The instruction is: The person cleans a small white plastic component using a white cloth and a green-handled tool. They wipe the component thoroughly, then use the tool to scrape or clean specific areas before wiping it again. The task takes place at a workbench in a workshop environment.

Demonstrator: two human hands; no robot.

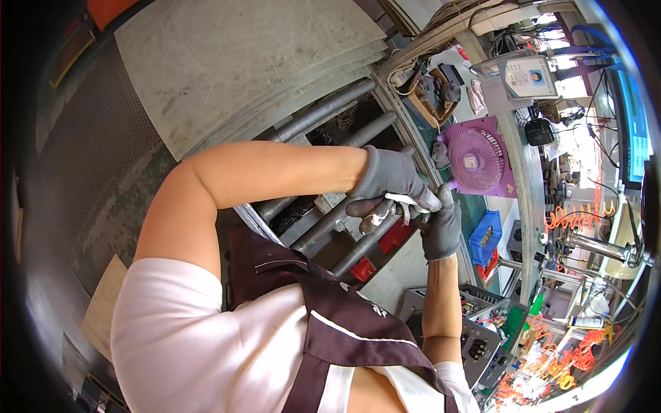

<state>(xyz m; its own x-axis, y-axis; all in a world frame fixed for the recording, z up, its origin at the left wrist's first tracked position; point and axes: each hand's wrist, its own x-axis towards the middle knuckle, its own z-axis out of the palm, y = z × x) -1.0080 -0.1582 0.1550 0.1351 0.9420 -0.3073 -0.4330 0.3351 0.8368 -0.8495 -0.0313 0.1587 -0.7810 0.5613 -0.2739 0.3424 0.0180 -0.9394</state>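
Both my hands wear grey work gloves and meet in front of my body, above a metal roller frame. My left hand (394,180) is closed, its fingers curled around a thin white strip (405,199); what kind of thing the strip is I cannot make out. Another whitish patch shows lower at those fingers, and whether it is part of the same piece is unclear. Pressed against the left fingertips is my right hand (441,230), with its fingers bent inward and mostly closed. Whatever those fingers pinch is hidden between the two gloves.
Beyond my hands, a purple fan (475,160) lies on the bench beside a cardboard box (427,103) of dark items. A blue bin (486,234) stands nearer. Metal rollers (330,110) and stacked grey boards (241,62) are leftward; black equipment (478,347) sits by my right forearm.
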